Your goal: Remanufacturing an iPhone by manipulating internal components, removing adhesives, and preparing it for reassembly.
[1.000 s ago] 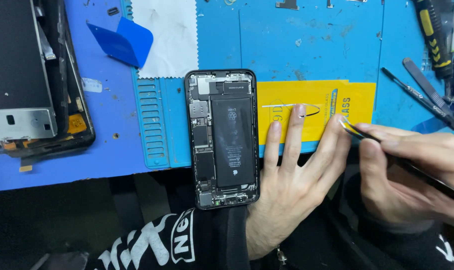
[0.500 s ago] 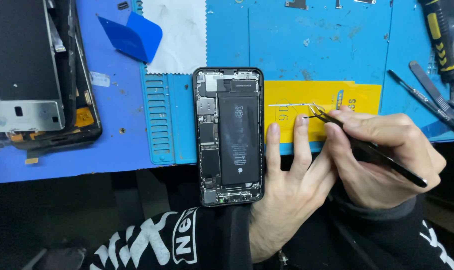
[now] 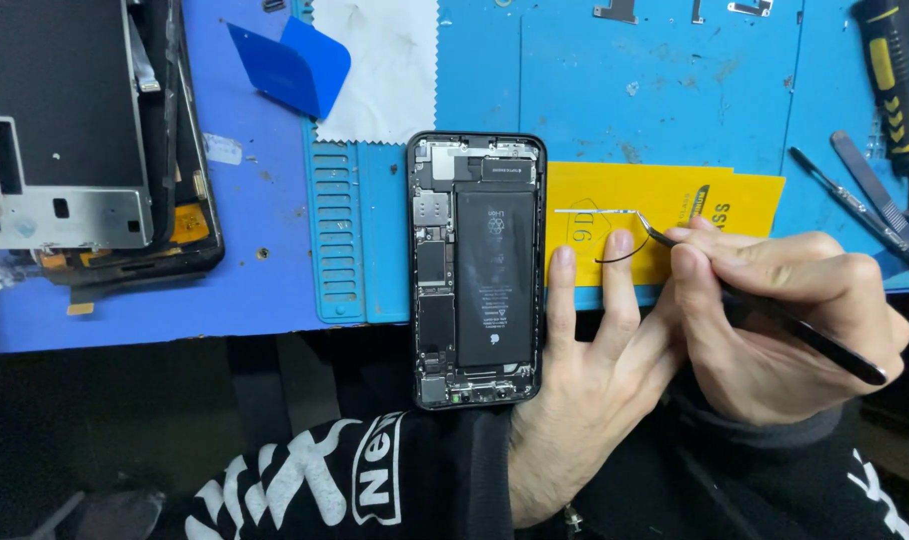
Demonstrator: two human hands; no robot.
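An opened black phone (image 3: 479,270) lies face down with its battery and boards showing, half on the blue mat (image 3: 654,90). My left hand (image 3: 584,370) lies flat beside the phone's right edge, fingers spread onto a yellow packet (image 3: 734,200). My right hand (image 3: 774,320) grips black tweezers (image 3: 804,335). Their tip pinches a thin pale strip (image 3: 594,211) that stretches left toward the phone over the packet. A thin black curved thread (image 3: 624,258) lies by my left fingertips.
A detached screen assembly (image 3: 74,130) lies at the far left. A blue plastic pick (image 3: 289,65) and a white cloth (image 3: 374,60) sit behind the phone. A yellow-and-black screwdriver (image 3: 894,80) and slim metal tools (image 3: 864,200) lie at the right. The bench edge runs just under the mat.
My right hand has moved left with the tweezers, from the packet's right end to above my left fingers. A pale strip now hangs at the tip. The left hand stays put.
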